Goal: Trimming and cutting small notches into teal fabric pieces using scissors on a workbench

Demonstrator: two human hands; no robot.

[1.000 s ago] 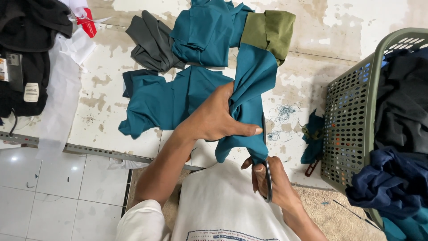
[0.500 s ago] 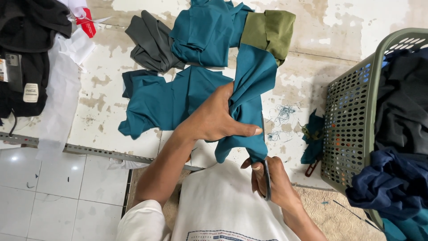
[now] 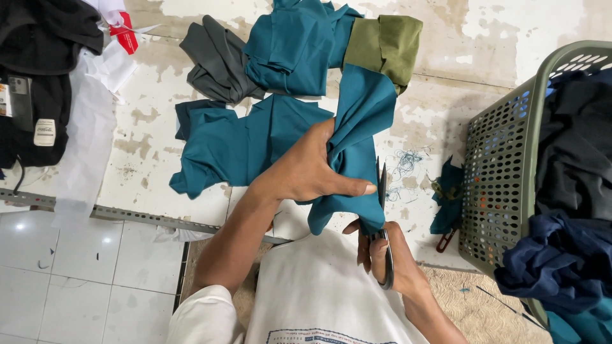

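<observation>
While the left hand (image 3: 306,172) clamps the bunched teal cloth (image 3: 357,127), its hem hangs below the grip. The right hand (image 3: 389,258) grips scissors (image 3: 382,223) against that edge.

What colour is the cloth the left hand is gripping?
Teal cloth, bunched in the left hand; clearest in the head view.

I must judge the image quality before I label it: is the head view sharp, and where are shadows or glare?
Head view: even, soft light; the left hand, the teal cloth and the scissors in the right hand look sharp. A soft shadow lies left of the green basket. A small glare spot shows on the white floor tile. Edges bend slightly.
</observation>
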